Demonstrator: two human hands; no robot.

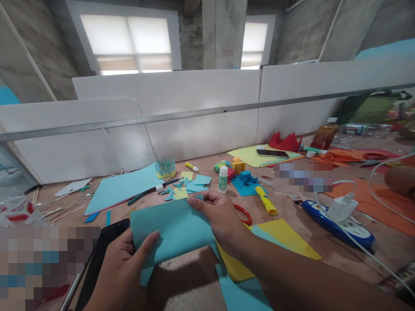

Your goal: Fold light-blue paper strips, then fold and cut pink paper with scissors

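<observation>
- where's the blue paper (175, 229)?
- up over the worktop (290, 214), the left hand (125, 261) pinches one end and the right hand (223, 218) pinches the other, maybe to keep it steady
- why is the glue stick (223, 179) so near?
- maybe so it's easy to grab

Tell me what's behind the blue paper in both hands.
Beyond the top edge of the blue paper, small blue and yellow paper pieces show. Whatever lies directly behind it, between the left hand and right hand, is covered from view.
</observation>
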